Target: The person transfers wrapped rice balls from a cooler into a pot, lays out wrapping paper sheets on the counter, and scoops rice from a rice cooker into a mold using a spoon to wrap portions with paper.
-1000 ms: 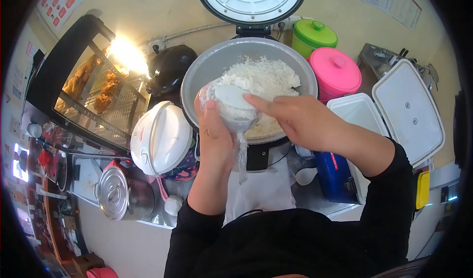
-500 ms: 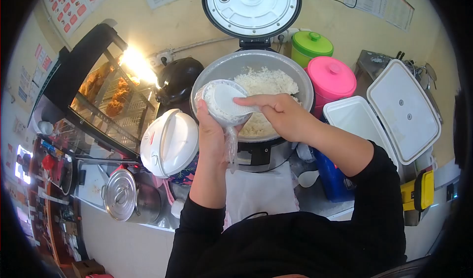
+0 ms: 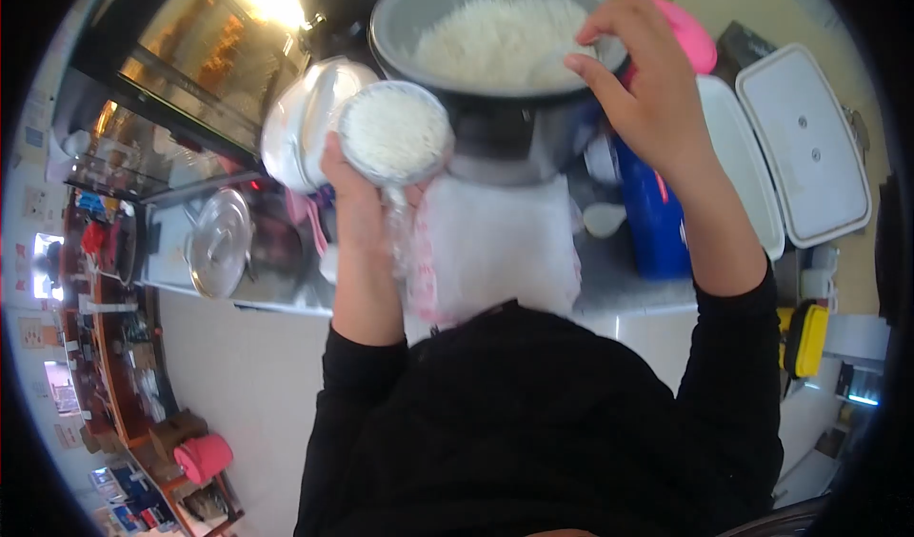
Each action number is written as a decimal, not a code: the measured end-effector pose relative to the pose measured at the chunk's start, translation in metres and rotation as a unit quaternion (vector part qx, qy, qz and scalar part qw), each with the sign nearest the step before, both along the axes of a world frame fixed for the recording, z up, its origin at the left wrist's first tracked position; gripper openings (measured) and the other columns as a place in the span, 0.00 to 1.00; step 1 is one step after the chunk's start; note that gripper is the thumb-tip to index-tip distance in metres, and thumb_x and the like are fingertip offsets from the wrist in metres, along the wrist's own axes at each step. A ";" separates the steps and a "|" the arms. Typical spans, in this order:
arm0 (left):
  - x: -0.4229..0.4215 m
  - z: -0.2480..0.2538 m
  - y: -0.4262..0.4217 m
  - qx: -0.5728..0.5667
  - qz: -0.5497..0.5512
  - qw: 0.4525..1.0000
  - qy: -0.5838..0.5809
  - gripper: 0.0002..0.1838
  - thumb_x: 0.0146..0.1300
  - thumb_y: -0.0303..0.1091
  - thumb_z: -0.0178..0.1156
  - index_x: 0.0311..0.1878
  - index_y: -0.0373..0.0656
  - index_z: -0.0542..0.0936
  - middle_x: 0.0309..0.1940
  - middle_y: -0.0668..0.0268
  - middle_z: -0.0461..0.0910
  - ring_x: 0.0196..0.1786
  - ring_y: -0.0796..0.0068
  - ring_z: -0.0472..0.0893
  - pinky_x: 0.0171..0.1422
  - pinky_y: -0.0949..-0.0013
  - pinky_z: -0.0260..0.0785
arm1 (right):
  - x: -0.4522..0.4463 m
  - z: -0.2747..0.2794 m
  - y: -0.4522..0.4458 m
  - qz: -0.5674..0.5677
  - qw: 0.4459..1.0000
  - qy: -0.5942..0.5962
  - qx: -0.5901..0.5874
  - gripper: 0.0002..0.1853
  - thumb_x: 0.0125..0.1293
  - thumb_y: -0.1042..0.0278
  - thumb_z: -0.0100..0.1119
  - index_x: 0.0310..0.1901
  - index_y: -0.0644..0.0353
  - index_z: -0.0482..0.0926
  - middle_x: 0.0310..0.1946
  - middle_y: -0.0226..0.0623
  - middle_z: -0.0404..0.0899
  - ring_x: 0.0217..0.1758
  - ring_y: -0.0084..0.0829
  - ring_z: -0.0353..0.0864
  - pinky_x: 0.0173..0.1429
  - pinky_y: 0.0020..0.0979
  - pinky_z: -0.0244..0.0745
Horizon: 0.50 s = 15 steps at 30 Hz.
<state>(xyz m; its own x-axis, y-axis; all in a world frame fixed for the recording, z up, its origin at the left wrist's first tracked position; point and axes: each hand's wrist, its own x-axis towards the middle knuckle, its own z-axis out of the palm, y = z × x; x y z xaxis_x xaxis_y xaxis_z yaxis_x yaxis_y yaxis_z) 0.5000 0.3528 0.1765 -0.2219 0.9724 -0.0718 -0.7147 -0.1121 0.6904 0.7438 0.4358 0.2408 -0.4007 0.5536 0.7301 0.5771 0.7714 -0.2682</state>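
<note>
A round bowl [image 3: 395, 132], filled level with white rice and wrapped in a clear plastic bag, rests in my left hand [image 3: 349, 177]. The bag's gathered end hangs below it. Over the right rim of the large rice cooker [image 3: 466, 80] is my right hand [image 3: 647, 85], its thumb and forefinger apart. A pale, blurred scoop [image 3: 573, 55] lies at the rice's edge, near those fingertips. Loose white rice [image 3: 505, 37] fills much of the cooker. White plastic sheets [image 3: 500, 242] lie on the counter in front of it.
A glass food warmer [image 3: 190, 70] and a white-lidded container [image 3: 309, 123] stand left, with a lidded steel pot [image 3: 221, 242] nearer the counter's edge. At right are a blue cooler [image 3: 657, 223], its open white lid [image 3: 804, 147], and a pink-lidded container [image 3: 687, 37]. A white spoon [image 3: 605, 218] lies beside the cooler.
The view has tipped downward. My right hand has moved from the bowl to the cooker's right side, and its fingers have parted. The scoop has left the bowl, which my left hand has drawn nearer.
</note>
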 end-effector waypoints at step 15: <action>0.079 -0.204 -0.057 -0.047 0.030 0.599 0.799 0.36 0.46 0.34 0.70 0.62 0.53 0.71 0.60 0.52 0.68 0.57 0.44 0.70 0.61 0.50 0.67 | 0.082 -0.283 -0.158 0.108 0.887 -0.237 -0.380 0.22 0.60 0.73 0.55 0.56 0.46 0.79 0.60 0.27 0.73 0.65 0.35 0.69 0.63 0.48 0.63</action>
<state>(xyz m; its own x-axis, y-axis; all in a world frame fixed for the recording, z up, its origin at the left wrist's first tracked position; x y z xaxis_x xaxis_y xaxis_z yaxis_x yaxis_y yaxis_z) 0.5792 0.2963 -0.0274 -0.1151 0.9676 0.2247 0.8695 -0.0112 0.4939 0.8256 0.2781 -0.0425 -0.7204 0.6861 -0.1010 0.6244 0.5784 -0.5249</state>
